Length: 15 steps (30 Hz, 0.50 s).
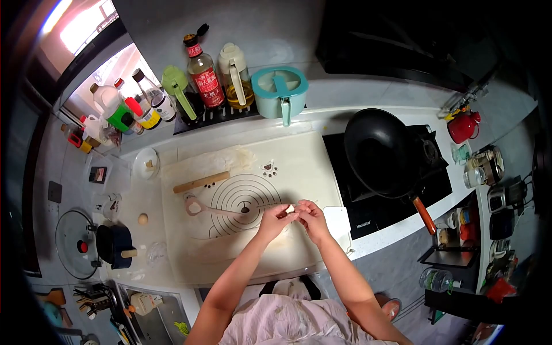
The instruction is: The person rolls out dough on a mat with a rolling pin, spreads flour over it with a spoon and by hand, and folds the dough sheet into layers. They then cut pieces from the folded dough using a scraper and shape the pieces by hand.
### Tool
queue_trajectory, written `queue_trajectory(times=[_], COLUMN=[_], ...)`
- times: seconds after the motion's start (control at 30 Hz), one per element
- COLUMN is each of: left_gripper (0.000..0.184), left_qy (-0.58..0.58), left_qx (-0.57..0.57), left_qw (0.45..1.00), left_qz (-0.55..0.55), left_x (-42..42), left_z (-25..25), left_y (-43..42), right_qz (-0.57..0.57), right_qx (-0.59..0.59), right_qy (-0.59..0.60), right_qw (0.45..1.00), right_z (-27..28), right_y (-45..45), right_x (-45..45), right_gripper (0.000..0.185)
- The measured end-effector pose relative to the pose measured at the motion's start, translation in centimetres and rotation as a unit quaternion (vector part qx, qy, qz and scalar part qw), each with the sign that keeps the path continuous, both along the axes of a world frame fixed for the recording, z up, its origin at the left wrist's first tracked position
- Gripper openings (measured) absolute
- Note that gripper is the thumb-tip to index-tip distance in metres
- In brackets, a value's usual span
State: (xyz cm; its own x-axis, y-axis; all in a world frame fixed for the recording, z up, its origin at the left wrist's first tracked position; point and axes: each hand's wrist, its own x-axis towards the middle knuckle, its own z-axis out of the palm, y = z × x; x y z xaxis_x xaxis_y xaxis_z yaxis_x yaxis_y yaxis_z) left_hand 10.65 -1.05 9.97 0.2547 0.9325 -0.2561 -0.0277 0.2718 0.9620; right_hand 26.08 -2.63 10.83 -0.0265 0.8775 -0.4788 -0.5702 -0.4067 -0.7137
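Note:
Above the lower right part of a pale kneading mat (310,172) printed with rings, both hands meet around a small white piece of dough (290,209). My left hand (275,221) pinches it from the left. The fingers of my right hand (312,220) close on it from the other side. To the left, a pinkish spoon or scoop (195,207) with something white in its bowl lies across the rings. A wooden rolling pin (201,182) rests higher up, beside a floury patch. A white scraper (337,222) lies at the mat's right edge, near my right hand.
A black wok (376,152) with a wooden handle sits on the hob at right. Behind the mat stand bottles (206,80), an oil jug (236,77) and a teal container (280,95). At left are a small dark pot (113,247), a glass lid (75,244) and an egg (143,218).

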Motion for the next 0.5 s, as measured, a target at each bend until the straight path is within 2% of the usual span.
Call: queue_trajectory(times=[0.07, 0.17, 0.3, 0.37, 0.5], left_gripper=[0.029, 0.034, 0.036, 0.034, 0.031], left_qy=[-0.034, -0.041, -0.09, -0.094, -0.005], left_qx=[-0.034, -0.095, -0.157, -0.175, -0.143], left_qw=[0.999, 0.994, 0.983, 0.979, 0.98], left_qz=[0.002, 0.028, 0.039, 0.043, 0.136], left_x=[-0.3, -0.1, 0.1, 0.2, -0.9], left_z=[-1.0, 0.3, 0.1, 0.4, 0.1], left_y=[0.2, 0.2, 0.0, -0.1, 0.9], right_qz=[0.003, 0.016, 0.028, 0.019, -0.062], right_qx=[-0.001, 0.074, 0.097, 0.105, 0.048], right_qy=[0.034, 0.003, -0.133, -0.13, -0.122], right_qw=[0.999, 0.997, 0.986, 0.986, 0.99], right_z=[0.1, -1.4, -0.5, -1.0, -1.9], right_y=[0.0, -0.4, -0.6, -0.7, -1.0], right_x=[0.2, -0.1, -1.1, -0.6, 1.3], right_gripper=[0.034, 0.034, 0.034, 0.031, 0.027])
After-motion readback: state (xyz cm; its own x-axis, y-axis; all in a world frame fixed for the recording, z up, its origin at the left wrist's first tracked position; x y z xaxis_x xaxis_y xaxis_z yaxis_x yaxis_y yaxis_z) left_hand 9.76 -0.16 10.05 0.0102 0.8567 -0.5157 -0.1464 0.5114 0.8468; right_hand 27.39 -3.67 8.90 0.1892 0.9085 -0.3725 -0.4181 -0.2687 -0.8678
